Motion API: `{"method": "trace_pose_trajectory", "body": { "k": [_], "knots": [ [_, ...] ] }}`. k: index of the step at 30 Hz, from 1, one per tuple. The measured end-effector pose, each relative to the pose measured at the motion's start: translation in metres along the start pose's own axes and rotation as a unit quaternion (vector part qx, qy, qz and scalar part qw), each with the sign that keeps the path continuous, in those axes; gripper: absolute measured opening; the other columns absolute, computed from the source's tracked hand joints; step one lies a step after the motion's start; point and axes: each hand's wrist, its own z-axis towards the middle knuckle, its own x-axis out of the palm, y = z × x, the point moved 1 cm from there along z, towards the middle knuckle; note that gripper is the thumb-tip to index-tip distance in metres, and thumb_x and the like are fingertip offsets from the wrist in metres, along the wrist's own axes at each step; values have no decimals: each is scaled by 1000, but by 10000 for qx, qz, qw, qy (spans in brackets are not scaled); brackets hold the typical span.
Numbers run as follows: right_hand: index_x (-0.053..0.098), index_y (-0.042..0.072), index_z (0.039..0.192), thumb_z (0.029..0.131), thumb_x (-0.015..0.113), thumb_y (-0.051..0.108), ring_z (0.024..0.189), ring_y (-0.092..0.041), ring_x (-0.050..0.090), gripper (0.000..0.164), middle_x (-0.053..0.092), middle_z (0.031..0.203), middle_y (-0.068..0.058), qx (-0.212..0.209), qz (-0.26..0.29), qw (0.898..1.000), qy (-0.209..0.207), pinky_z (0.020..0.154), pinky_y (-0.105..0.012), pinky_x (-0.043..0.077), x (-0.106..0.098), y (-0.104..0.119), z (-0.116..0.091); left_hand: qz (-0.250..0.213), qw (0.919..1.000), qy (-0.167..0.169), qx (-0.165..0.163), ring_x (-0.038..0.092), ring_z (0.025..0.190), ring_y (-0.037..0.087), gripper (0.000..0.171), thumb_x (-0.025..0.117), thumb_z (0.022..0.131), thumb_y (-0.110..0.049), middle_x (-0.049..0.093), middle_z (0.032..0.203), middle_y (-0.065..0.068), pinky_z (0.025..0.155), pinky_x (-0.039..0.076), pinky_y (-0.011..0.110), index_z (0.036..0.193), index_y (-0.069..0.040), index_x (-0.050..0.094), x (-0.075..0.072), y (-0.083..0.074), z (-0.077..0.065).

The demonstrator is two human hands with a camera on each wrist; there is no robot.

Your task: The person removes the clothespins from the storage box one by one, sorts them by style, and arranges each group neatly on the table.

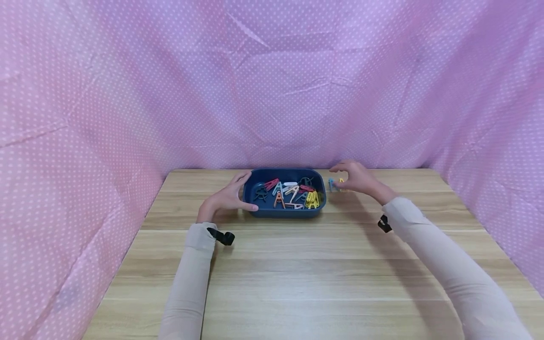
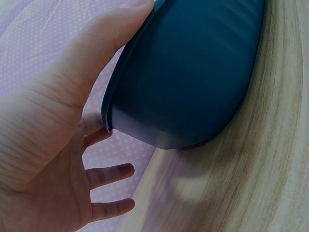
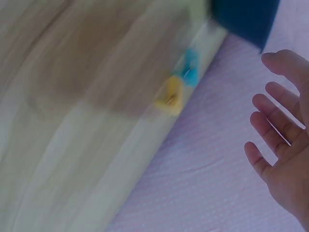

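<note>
A dark blue plastic bin (image 1: pixel 284 214) lies near the table's far edge, with clothespins of several colours inside. My left hand (image 1: pixel 231 193) holds the bin's left end; in the left wrist view the thumb lies along the rim, one finger is against the outer wall, and the other fingers stand free. Just right of the bin, a light blue clothespin (image 3: pixel 190 67) and a yellow clothespin (image 3: pixel 174 94) lie on the table. Over them hovers my right hand (image 1: pixel 357 179), fingers parted and nothing held. In the head view it partly covers the yellow one.
Inside the bin, yellow clothespins (image 1: pixel 312 199) cluster at the right end, and dark round clip-like pieces (image 1: pixel 260 192) lie at the left and back. A pink dotted cloth (image 1: pixel 289 94) hangs behind the wooden table (image 1: pixel 289 274).
</note>
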Motion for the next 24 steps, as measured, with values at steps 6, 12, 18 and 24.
{"method": "trace_pose_trajectory", "body": {
  "k": [6, 12, 18, 24],
  "knots": [
    [76, 0, 112, 84, 81, 13, 113, -39, 59, 31, 70, 115, -20, -201, 131, 9997, -90, 99, -58, 45, 7, 30, 3, -116, 9999, -6, -32, 8, 158, 34, 123, 87, 78, -45, 0, 172, 9, 124, 18, 62, 166, -20, 6, 1, 0, -2],
    [78, 4, 104, 84, 83, 18, 111, -35, 58, 25, 71, 112, -16, -437, -131, 9989, 82, 98, -58, 44, 21, 52, 6, -154, 9999, 6, -61, 8, 158, 33, 122, 87, 79, -44, 0, 172, 6, 125, 19, 62, 166, -21, 5, 0, 0, -2],
    [79, 5, 97, 81, 86, 21, 105, -31, 58, 24, 72, 104, -11, -592, -468, 9966, 325, 97, -54, 45, 35, 66, 9, -158, 9999, -1, -63, 7, 158, 33, 123, 88, 78, -45, 0, 172, 6, 125, 18, 61, 166, -21, 5, 1, 1, -1],
    [80, 8, 91, 80, 88, 24, 99, -28, 56, 21, 70, 94, -4, -702, -795, 9934, 433, 103, -55, 41, 44, 71, 12, -109, 9999, 2, -37, 8, 158, 34, 124, 87, 78, -48, 0, 172, 7, 124, 19, 63, 166, -21, 4, 1, 1, 0]
  ]
}}
